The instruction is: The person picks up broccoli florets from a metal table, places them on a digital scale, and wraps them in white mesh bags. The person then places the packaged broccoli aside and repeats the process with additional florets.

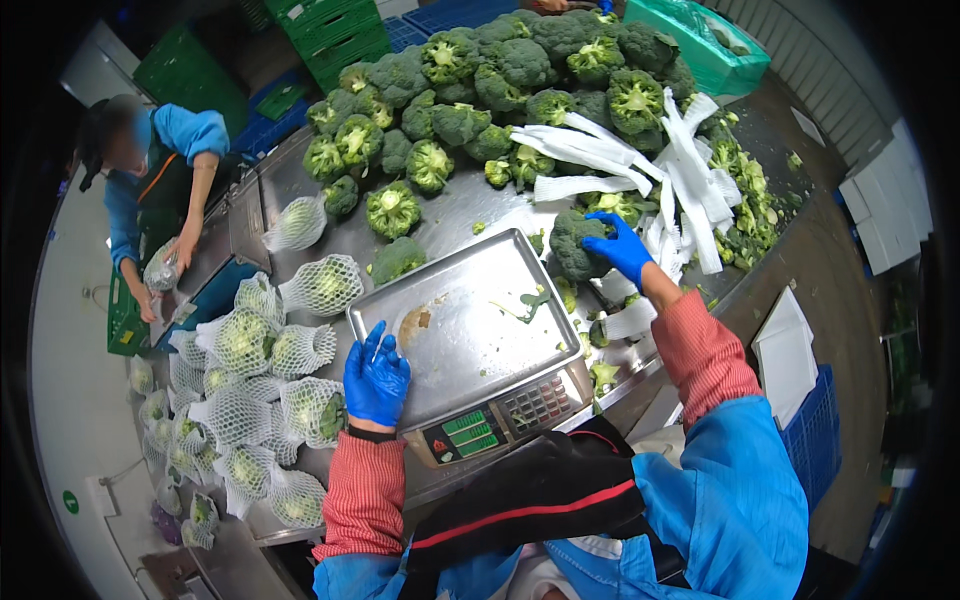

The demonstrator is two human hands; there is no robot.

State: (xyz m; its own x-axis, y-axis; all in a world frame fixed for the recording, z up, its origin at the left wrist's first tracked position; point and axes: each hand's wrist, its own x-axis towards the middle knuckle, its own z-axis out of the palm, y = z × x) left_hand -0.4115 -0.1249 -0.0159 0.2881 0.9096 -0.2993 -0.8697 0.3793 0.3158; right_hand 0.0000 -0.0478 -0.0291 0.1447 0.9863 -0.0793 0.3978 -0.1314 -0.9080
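Observation:
My right hand [621, 249], in a blue glove, has its fingers around the side of a dark green broccoli head [576, 244] just past the right edge of the weighing pan. My left hand [377, 384], also gloved in blue, is held palm up with loosely bent fingers at the pan's left edge and holds nothing. Between the two lies the steel pan [480, 360] of a digital scale [469, 436], with leaf scraps and a brown stain on it. White foam net sleeves [686, 180] are heaped beyond my right hand.
Loose broccoli [517, 64] is piled across the table's far side. Netted heads [240, 341] crowd the left. A co-worker [161, 165] handles a wrapped head at far left. Trimmings [742, 195] lie at right. A green-lined box [701, 49] stands at the back, near green crates [330, 34].

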